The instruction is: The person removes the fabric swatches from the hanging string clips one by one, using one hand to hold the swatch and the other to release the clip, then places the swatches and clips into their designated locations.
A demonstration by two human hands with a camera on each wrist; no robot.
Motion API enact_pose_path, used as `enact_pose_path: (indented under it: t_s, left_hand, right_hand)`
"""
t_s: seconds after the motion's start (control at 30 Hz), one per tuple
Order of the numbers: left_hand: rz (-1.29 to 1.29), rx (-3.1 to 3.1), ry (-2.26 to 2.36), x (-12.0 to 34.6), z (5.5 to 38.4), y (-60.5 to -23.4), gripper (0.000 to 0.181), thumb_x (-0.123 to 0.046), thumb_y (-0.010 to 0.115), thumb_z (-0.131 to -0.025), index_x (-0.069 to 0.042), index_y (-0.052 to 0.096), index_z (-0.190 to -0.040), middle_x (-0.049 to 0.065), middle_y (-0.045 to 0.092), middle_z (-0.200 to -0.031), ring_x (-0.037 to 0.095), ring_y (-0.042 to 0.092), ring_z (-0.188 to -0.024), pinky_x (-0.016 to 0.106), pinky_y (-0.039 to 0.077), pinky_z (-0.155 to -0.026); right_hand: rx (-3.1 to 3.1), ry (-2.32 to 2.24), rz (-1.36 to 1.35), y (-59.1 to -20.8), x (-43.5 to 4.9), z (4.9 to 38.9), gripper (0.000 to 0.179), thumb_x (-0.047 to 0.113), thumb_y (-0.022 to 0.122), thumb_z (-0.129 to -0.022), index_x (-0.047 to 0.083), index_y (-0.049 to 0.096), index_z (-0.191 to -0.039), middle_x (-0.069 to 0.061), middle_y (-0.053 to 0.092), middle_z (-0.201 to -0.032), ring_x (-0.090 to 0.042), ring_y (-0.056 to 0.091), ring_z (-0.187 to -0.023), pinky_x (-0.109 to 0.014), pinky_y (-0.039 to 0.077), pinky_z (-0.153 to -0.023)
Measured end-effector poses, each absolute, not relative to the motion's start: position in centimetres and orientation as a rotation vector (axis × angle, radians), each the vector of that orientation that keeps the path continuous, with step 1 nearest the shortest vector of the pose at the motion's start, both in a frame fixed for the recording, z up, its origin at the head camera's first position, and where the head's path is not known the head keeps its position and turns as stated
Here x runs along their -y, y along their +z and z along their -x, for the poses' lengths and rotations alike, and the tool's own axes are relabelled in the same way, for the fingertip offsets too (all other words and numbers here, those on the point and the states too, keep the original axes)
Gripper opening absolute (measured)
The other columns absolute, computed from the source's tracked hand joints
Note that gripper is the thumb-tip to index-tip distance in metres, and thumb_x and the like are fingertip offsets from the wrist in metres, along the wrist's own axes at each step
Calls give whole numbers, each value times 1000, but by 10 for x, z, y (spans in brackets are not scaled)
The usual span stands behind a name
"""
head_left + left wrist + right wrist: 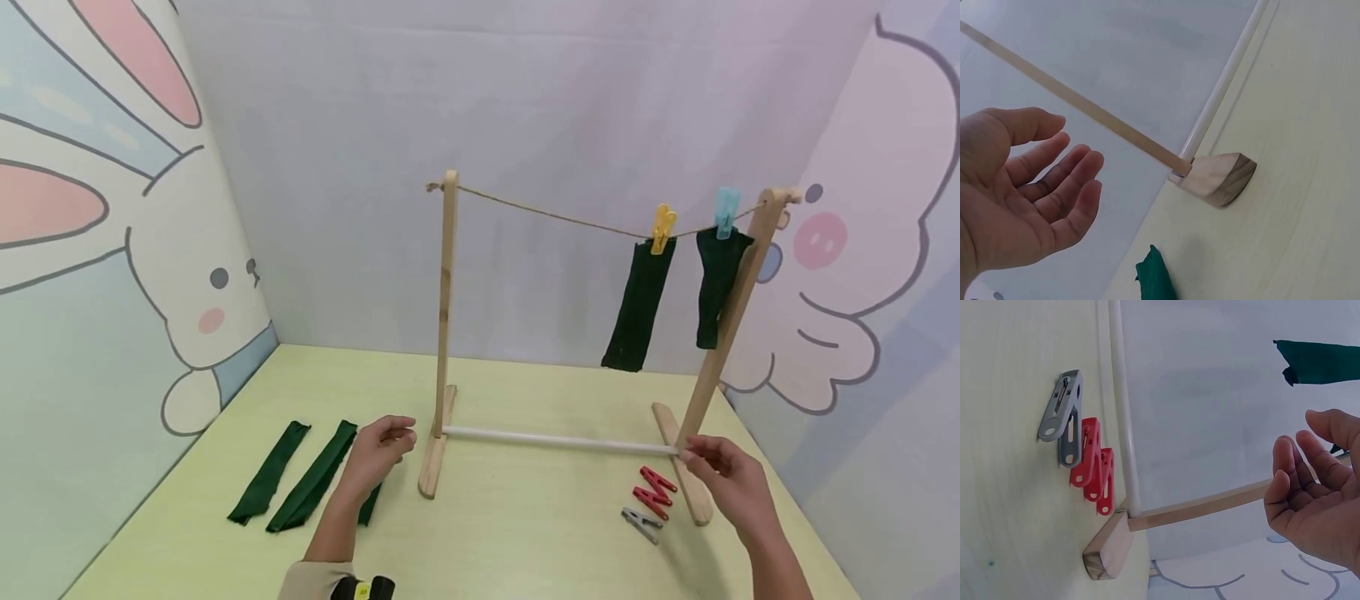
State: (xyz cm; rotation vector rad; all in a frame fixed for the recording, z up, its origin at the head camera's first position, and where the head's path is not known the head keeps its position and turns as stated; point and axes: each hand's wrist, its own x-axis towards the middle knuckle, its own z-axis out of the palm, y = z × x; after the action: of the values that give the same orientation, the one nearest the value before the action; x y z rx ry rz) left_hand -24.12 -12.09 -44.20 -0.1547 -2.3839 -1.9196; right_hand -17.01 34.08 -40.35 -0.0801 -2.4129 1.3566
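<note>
Wooden rack point(444, 308), two green cloths point(640, 308) hanging, three lying cloths point(311, 485) beside, three clothespins point(651, 496) below

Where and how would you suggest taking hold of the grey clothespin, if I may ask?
The grey clothespin is probably best pinched by its two spread handle ends, the right hand coming from the right, since it lies with those ends fanned toward that side.

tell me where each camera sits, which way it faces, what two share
Head: worn on the head, facing forward and down at the rack; both forearms, left hand and right hand show.
Left wrist: worn there, facing the rack's left foot; left hand shows.
Right wrist: worn there, facing two red clips, a gray clip and the rack's right foot; right hand shows.
Shared by head and right wrist: those three clips.
</note>
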Motion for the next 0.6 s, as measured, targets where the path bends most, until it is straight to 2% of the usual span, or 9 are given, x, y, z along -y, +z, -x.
enact_pose_path:
  t_s: [0.17, 0.4, 0.5, 0.6]
  left_hand:
    - [201, 2359, -1888, 110, 246, -439, 20, -7, 64, -88, -3, 64, -108, 8, 61, -93, 21, 61, -82, 33, 48, -68]
    - [324, 2360, -1818, 99, 253, -435, 22, -5, 64, -87, 2, 64, -108, 8, 62, -91, 21, 61, -80, 30, 49, -69]
    - [394, 2358, -1855, 94, 255, -432, 23, -7, 64, -87, 1, 64, -108, 8, 62, -92, 26, 61, -83, 31, 50, -73]
    - [492, 2364, -1872, 90, 256, -428, 23, -10, 64, -89, -2, 63, -110, 7, 62, -96, 26, 62, -86, 30, 50, -75]
  right_hand:
    - [2341, 1324, 34, -394, -338, 175, 30, 11, 61, -91, -10, 56, -112, 9, 62, -90, -2, 55, -76, -15, 47, -64]
    - [2282, 1259, -27, -383, -334, 181, 29, 14, 61, -91, -7, 56, -111, 18, 60, -90, -1, 55, -77, -13, 46, -63]
    - [2314, 1192, -95, -379, -335, 185, 28, 15, 60, -92, -4, 57, -111, 17, 60, -94, 1, 56, -80, -12, 46, -65]
    - [2356, 1122, -213, -374, -337, 191, 25, 13, 59, -92, -3, 58, -112, 11, 60, -99, 3, 56, -84, -11, 45, -69]
